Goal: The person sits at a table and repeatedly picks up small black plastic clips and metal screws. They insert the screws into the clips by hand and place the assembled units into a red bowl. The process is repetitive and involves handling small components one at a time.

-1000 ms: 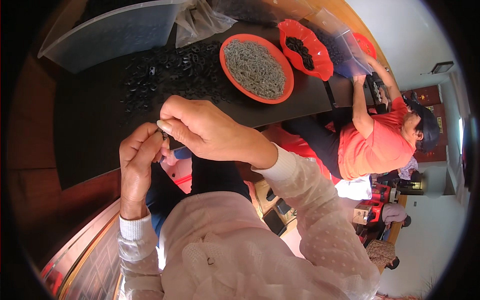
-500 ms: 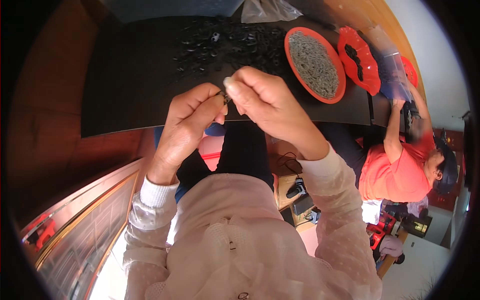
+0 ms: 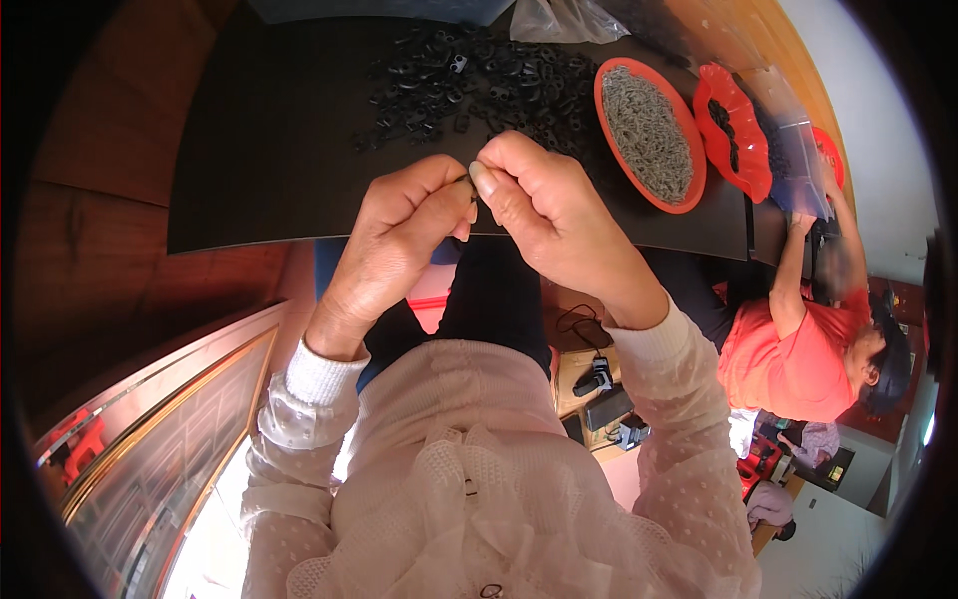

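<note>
My left hand (image 3: 414, 210) is closed in a pinch, with a small dark part (image 3: 463, 180) just showing at the thumb and fingertip. My right hand (image 3: 534, 195) meets it, thumb and forefinger pressed together at the same spot. Whatever the right fingers grip is hidden by them. Both hands are held up in front of the near edge of the black table (image 3: 259, 190). Beyond them lies a loose heap of small black plastic pieces (image 3: 479, 85). An orange-red bowl (image 3: 688, 185) full of small silvery metal pieces (image 3: 649, 130) stands right of the heap.
A red wavy-edged dish (image 3: 755, 150) holds a few black pieces. A clear plastic bin (image 3: 803, 165) stands farther right, where a co-worker in a red shirt (image 3: 788, 359) reaches. At the back lies a clear plastic bag (image 3: 567, 20). Below the table sits a wooden box (image 3: 574, 384) with dark devices.
My fingertips have come closer together, covering more of the small dark part. The whole view has shifted a little, so the table and bowls appear farther right.
</note>
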Action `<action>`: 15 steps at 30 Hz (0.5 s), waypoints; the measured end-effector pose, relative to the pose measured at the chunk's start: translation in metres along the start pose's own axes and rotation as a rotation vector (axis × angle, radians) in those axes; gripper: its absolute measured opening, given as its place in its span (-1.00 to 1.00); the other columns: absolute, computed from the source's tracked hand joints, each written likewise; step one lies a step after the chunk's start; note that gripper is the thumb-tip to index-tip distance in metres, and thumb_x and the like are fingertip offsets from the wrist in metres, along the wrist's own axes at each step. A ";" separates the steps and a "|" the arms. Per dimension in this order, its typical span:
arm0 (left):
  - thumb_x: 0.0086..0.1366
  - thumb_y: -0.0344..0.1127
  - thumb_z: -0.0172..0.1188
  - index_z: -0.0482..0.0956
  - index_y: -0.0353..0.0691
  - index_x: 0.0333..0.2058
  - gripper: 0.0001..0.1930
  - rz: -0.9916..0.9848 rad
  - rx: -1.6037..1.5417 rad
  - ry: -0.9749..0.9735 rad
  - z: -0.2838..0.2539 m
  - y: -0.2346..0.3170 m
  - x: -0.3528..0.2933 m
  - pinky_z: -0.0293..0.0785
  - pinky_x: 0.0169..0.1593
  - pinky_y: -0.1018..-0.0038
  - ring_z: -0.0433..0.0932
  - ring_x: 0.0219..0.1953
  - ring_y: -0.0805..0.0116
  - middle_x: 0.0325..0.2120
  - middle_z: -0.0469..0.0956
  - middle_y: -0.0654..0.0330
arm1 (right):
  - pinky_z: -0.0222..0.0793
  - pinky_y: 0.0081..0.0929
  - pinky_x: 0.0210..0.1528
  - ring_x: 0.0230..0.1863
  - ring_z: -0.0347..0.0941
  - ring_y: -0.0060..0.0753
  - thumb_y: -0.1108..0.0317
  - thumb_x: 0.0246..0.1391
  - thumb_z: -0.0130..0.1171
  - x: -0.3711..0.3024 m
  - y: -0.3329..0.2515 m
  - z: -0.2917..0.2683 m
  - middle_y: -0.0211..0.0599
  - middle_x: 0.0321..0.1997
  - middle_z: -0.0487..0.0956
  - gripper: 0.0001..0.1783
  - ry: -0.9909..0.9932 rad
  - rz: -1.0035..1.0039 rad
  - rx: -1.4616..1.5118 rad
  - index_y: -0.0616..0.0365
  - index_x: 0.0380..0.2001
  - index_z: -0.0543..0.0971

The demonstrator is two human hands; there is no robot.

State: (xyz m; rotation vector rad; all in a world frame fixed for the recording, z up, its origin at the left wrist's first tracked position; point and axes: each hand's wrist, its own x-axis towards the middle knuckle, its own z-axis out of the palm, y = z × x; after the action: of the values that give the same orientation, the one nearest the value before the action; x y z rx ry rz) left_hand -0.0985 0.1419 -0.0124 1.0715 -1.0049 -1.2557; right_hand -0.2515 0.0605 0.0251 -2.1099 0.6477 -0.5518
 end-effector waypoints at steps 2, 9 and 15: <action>0.31 -0.42 -0.02 0.44 -0.32 -0.50 -0.80 0.002 0.017 -0.004 0.000 0.000 0.000 0.30 -0.35 0.62 0.37 -0.47 0.59 -0.58 0.41 0.31 | 0.31 -0.39 -0.49 -0.58 0.46 -0.32 0.43 0.22 0.04 -0.001 0.000 0.001 -0.14 -0.58 0.49 -0.85 -0.005 0.002 -0.002 0.26 -0.41 0.37; 0.29 -0.43 -0.01 0.44 -0.35 -0.50 -0.82 0.010 -0.008 -0.052 -0.001 -0.001 0.001 0.28 -0.40 0.61 0.36 -0.50 0.60 -0.61 0.41 0.31 | 0.33 -0.44 -0.42 -0.53 0.37 -0.41 0.31 0.24 0.05 0.012 -0.006 -0.027 -0.24 -0.56 0.48 -0.82 -0.196 0.177 0.065 0.22 -0.31 0.47; 0.27 -0.45 -0.01 0.46 -0.34 -0.50 -0.83 0.022 0.014 -0.056 -0.002 0.001 0.003 0.25 -0.45 0.62 0.34 -0.55 0.62 -0.63 0.41 0.32 | 0.37 -0.19 -0.28 -0.24 0.48 0.01 0.41 0.16 0.07 0.045 0.042 -0.044 -0.19 -0.25 0.49 -0.87 0.029 -0.062 -0.819 0.09 -0.20 0.46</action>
State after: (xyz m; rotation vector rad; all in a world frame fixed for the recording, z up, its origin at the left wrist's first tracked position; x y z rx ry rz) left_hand -0.0962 0.1392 -0.0122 1.0387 -1.0665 -1.2682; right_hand -0.2529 -0.0148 0.0218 -2.8918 0.9347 -0.3791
